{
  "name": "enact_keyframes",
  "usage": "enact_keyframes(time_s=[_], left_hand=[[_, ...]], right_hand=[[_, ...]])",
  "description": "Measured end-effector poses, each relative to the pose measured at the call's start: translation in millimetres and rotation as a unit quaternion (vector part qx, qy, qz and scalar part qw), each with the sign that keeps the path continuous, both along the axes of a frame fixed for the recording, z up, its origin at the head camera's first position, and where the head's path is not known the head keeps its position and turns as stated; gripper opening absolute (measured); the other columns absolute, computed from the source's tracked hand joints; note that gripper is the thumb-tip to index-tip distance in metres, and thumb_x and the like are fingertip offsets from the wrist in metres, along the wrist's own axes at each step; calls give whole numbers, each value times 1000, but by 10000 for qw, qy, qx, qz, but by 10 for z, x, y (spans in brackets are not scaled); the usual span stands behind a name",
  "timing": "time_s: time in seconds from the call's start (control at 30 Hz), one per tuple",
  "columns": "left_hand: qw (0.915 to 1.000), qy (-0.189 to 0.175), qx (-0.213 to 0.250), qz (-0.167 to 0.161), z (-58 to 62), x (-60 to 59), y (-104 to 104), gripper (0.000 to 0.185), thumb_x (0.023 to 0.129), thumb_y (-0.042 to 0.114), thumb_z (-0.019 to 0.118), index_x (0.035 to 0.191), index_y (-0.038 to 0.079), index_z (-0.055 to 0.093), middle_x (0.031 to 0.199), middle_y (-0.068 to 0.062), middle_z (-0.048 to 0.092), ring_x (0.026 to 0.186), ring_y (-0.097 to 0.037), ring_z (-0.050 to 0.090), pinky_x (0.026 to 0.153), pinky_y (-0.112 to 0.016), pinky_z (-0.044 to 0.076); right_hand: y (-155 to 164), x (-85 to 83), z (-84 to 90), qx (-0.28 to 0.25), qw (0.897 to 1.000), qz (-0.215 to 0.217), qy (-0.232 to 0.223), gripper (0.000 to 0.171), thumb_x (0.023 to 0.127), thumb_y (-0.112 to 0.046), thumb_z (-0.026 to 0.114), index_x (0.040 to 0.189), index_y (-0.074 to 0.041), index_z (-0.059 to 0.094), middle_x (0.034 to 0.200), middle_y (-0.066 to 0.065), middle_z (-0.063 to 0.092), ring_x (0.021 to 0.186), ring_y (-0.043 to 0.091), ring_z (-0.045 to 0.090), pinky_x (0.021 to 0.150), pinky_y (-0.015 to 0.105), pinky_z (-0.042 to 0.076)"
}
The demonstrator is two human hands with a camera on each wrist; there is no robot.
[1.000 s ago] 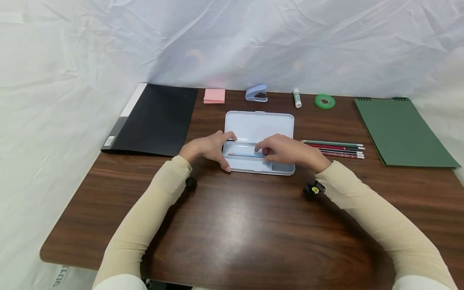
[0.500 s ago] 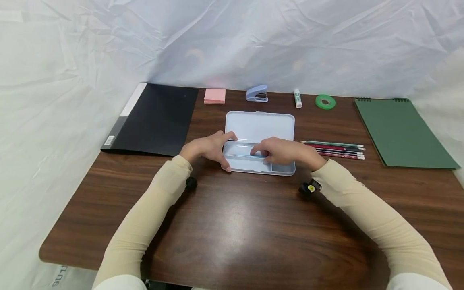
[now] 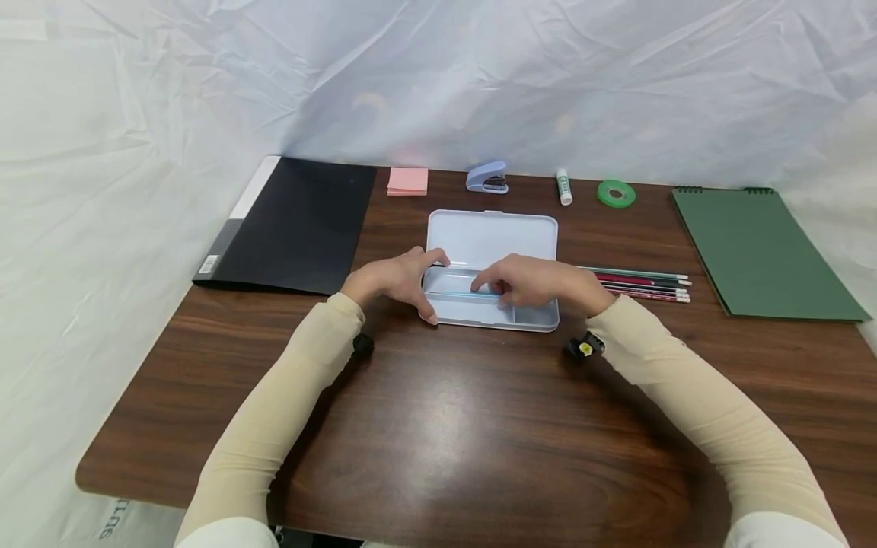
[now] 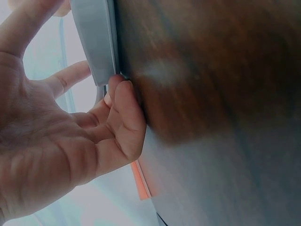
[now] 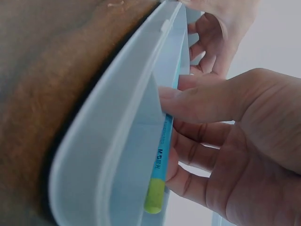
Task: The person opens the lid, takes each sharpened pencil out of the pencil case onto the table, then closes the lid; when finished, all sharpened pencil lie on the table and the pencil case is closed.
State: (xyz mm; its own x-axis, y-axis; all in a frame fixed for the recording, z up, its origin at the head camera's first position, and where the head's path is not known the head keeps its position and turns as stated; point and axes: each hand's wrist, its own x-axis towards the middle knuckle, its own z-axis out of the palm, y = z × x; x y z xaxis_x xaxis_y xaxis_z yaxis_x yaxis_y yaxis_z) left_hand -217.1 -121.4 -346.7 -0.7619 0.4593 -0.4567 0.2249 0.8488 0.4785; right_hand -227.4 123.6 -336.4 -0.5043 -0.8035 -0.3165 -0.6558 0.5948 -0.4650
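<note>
A white pencil case [image 3: 493, 237] lies on the table with its lid raised at the back. My left hand [image 3: 403, 278] holds the case's left end, thumb at the front corner and index finger by the hinge. In the left wrist view, other fingers [image 4: 127, 110] curl at the case's edge. Inside the case, my right hand [image 3: 529, 280] pinches a light blue pencil [image 5: 163, 143] between thumb and fingers. Its lime-green end [image 5: 154, 201] points to the right, and its sharpened tip points left. The pencil lies lengthwise along the case, partly behind the right fingers.
Several pencils [image 3: 647, 283] lie right of the case, near a green spiral sketchbook [image 3: 763, 251]. Behind stand pink sticky notes [image 3: 407, 181], a stapler [image 3: 487, 177], a glue stick [image 3: 564, 188] and green tape [image 3: 616, 193]. A black folder [image 3: 294, 228] lies at left.
My right hand has shifted slightly left along the case with the blue pencil, whose tip now sits nearer the left end. The left hand keeps its place on the case.
</note>
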Motion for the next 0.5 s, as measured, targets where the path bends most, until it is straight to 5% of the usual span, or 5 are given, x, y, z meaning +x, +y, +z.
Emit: enact_keyframes(time_s=[0.5], left_hand=[[10000, 70, 10, -55, -2, 7, 5, 94, 71, 32, 91, 145, 22, 35, 134, -14, 39, 121, -28, 44, 102, -46, 41]], right_hand=[[74, -53, 103, -128, 9999, 34, 25, 43, 89, 8, 62, 130, -7, 65, 90, 8, 65, 81, 18, 54, 78, 34, 47]])
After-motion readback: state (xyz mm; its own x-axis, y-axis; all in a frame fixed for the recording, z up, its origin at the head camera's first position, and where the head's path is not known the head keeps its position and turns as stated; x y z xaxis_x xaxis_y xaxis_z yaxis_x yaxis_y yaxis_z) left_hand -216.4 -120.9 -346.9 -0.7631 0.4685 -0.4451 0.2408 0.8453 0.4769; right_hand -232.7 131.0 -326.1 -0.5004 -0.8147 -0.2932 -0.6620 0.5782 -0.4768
